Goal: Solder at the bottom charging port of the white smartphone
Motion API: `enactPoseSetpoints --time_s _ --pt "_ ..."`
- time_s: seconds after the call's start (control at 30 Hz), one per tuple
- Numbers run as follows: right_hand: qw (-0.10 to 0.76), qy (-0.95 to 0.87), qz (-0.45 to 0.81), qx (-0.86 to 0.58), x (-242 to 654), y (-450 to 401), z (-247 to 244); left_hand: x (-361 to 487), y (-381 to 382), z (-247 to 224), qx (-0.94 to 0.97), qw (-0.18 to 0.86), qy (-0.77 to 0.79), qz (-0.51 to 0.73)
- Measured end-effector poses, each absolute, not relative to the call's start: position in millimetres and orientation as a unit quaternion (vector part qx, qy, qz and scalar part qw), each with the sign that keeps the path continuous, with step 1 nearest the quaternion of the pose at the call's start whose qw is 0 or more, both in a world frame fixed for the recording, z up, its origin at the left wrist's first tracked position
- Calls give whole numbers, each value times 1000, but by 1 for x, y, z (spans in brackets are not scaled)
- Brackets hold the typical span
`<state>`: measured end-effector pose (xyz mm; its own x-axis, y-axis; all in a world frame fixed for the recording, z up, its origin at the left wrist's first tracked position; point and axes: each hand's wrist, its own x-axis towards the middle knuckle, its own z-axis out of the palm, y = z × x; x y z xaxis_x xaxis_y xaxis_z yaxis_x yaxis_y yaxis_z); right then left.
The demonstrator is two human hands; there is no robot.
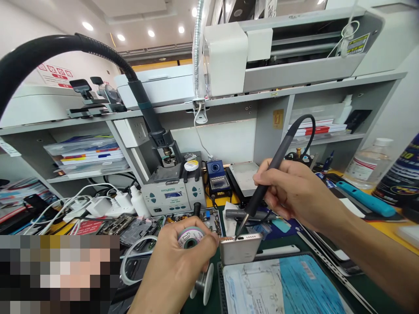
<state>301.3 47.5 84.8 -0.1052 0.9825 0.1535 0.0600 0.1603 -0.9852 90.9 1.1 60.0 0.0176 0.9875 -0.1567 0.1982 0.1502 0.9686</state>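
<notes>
- Two bare hands are at work in the head view; the left hand (176,258) has its fingers closed around a small reel (193,234), just beside a silver phone (240,251).
- I see the right hand (288,187) with fingers clamped on a soldering iron (259,198), tip down at the phone's top edge; contact I can't judge.
- The phone stands on edge, port upward, by the far rim of a blue-and-white pad (304,283).
- A wire spool (207,284) sits below the left hand.
</notes>
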Motion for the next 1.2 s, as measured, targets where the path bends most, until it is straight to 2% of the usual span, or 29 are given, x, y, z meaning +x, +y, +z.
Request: enactPoseSetpoints --time_s 0.63,0.97,1.2 --pt "501 -572 468 -450 301 48 85 91 0 61 520 480 578 406" --pt "514 -590 434 -447 328 20 82 88 -8 60 550 447 580 402" --pt "606 -564 335 -450 324 -3 56 91 -11 60 543 439 584 415"
